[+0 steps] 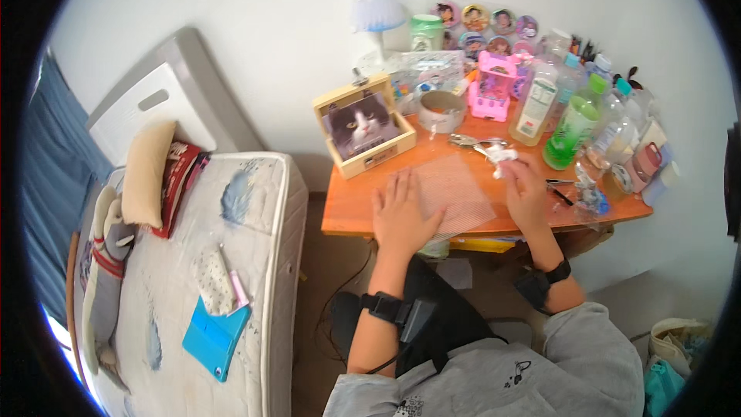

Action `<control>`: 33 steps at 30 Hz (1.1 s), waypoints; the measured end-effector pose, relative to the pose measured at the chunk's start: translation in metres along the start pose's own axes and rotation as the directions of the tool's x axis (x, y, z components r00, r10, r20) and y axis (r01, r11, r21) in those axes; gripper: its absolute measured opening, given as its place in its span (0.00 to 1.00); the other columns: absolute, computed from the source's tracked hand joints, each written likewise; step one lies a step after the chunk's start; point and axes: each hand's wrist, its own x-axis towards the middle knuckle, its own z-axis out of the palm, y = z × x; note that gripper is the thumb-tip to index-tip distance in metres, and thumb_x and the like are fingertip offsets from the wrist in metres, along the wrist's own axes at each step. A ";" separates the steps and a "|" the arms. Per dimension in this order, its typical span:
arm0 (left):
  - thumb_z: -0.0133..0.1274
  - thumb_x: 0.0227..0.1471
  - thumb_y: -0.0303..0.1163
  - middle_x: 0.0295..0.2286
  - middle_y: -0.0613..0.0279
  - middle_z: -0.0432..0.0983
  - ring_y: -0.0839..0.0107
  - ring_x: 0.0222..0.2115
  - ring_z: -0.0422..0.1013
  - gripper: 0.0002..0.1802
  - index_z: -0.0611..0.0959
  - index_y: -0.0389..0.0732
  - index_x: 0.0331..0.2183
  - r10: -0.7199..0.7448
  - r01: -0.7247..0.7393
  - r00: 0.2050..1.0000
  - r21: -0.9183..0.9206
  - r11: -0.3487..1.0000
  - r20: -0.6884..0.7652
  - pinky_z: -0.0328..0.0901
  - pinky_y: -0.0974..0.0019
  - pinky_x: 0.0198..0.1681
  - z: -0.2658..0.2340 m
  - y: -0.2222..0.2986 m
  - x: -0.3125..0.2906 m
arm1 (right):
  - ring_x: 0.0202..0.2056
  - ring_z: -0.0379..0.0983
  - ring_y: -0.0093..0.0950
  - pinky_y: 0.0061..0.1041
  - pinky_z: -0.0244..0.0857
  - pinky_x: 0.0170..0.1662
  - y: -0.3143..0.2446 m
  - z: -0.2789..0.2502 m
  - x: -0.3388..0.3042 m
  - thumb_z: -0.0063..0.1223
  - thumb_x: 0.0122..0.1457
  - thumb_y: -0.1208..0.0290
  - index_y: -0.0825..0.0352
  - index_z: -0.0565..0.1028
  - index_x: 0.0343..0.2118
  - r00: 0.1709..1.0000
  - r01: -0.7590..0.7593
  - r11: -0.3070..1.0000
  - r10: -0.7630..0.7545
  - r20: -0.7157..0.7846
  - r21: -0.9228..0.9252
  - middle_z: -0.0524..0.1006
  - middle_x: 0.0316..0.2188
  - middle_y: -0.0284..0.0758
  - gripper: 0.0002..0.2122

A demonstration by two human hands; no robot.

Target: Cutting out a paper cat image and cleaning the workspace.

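My left hand (401,212) lies flat with fingers stretched out, on the left part of a thin translucent mesh sheet (459,193) at the desk's front. At the sheet's right edge, my right hand (526,191) is closed, its fingertips pinching a small white crumpled piece (500,156), perhaps tissue. Just behind that piece are some metal pliers-like tools (467,141), partly hidden. A wooden box (378,156) with a cat picture (361,125) stands behind my left hand. Next to it sits a wide roll of tape (441,112).
The orange desk (351,205) has several bottles at its right, including a green one (573,127). A pink toy machine (492,86) and a small lamp (378,15) stand at the back. Scissors (559,182) lie right of my right hand. A mattress (262,262) is at left.
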 end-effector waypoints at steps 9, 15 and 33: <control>0.45 0.42 0.58 0.55 0.61 0.52 0.65 0.57 0.46 0.42 0.61 0.39 0.53 -0.055 0.052 0.994 0.037 0.998 0.094 0.40 0.52 0.56 -0.005 0.003 0.008 | 0.44 0.62 0.35 0.30 0.56 0.47 0.025 -0.034 -0.019 0.52 0.48 0.73 0.64 0.74 0.35 0.880 -0.042 0.998 0.060 0.472 -0.048 0.68 0.40 0.39 0.10; 0.42 0.47 0.51 0.55 0.65 0.51 0.66 0.57 0.46 0.35 0.61 0.41 0.53 -0.121 0.119 0.989 0.027 0.993 0.088 0.39 0.54 0.57 -0.001 0.005 0.006 | 0.45 0.61 0.32 0.27 0.56 0.47 0.021 -0.052 -0.020 0.52 0.47 0.73 0.63 0.74 0.35 0.969 -0.159 0.977 0.127 0.210 0.145 0.67 0.41 0.36 0.10; 0.41 0.50 0.46 0.56 0.56 0.49 0.61 0.57 0.46 0.31 0.63 0.38 0.52 -0.076 0.094 0.980 -0.093 0.991 0.185 0.37 0.56 0.58 -0.006 -0.012 0.004 | 0.41 0.67 0.29 0.28 0.64 0.42 0.133 -0.175 0.032 0.68 0.33 0.68 0.69 0.63 0.48 0.869 -0.450 0.877 0.474 -0.145 0.167 0.68 0.43 0.39 0.35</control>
